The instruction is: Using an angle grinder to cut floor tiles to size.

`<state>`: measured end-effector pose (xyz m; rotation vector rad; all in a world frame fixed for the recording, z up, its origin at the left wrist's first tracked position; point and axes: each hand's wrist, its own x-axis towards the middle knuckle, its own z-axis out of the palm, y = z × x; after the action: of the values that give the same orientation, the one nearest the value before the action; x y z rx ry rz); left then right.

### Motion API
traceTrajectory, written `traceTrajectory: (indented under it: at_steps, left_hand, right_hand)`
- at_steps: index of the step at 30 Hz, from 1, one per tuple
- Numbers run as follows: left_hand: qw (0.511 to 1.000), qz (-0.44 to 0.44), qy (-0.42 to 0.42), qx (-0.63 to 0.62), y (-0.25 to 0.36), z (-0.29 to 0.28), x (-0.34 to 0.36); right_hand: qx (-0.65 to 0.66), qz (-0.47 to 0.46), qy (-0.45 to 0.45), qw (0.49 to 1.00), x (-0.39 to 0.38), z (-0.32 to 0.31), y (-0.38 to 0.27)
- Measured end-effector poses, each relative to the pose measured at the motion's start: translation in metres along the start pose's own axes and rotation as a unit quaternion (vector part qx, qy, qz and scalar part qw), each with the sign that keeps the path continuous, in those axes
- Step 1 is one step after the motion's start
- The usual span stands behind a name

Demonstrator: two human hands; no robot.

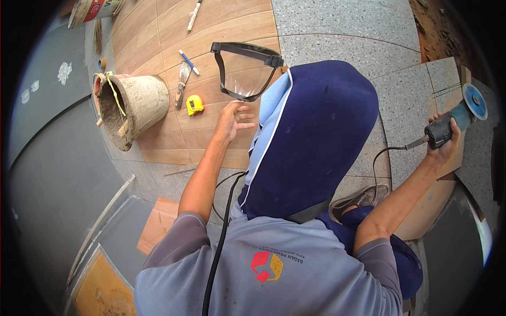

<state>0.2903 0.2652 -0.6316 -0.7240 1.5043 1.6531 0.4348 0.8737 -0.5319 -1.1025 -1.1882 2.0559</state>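
Observation:
My left hand (pixel 235 117) has its fingers spread over the wood-look tiles (pixel 158 31), just below a clear face shield (pixel 241 71) with a black band; whether a fingertip touches its edge, I cannot tell. My right hand (pixel 444 142) grips a teal-and-black angle grinder (pixel 449 125) with a blue-rimmed disc (pixel 474 101), held at the right with its cord hanging down. Left of my left hand lie a yellow tape measure (pixel 194 105), a scraper (pixel 182 85) and a blue-and-white pen (pixel 188 62).
A mortar-caked bucket (pixel 139 113) lies tipped at left beside a grey wall (pixel 47 168). Speckled tiles (pixel 337 26) cover the upper right, with loose cut pieces (pixel 440 76) by the grinder. My navy-clad leg (pixel 311 137) fills the middle, and my shoe (pixel 350 201) is below it.

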Motion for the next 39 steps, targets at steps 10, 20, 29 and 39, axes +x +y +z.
traceTrajectory:
  at_steps: [10,20,29,39]
  left_hand:
    - [0.994,-0.068,-0.03,0.075,0.042,-0.011,0.045]
    - [0.955,0.225,-0.083,0.175,0.252,0.176,-0.037]
    - [0.873,0.218,-0.384,0.206,0.206,0.433,-0.165]
    - [0.826,0.076,-0.473,0.297,0.173,0.442,-0.214]
  right_hand:
    - [-0.008,-0.012,0.096,0.995,-0.025,0.022,-0.008]
    - [-0.062,-0.021,0.188,0.98,-0.043,0.001,-0.023]
    - [-0.142,-0.005,0.285,0.948,-0.021,-0.017,-0.03]
    - [-0.253,-0.018,0.305,0.918,0.041,-0.043,-0.027]
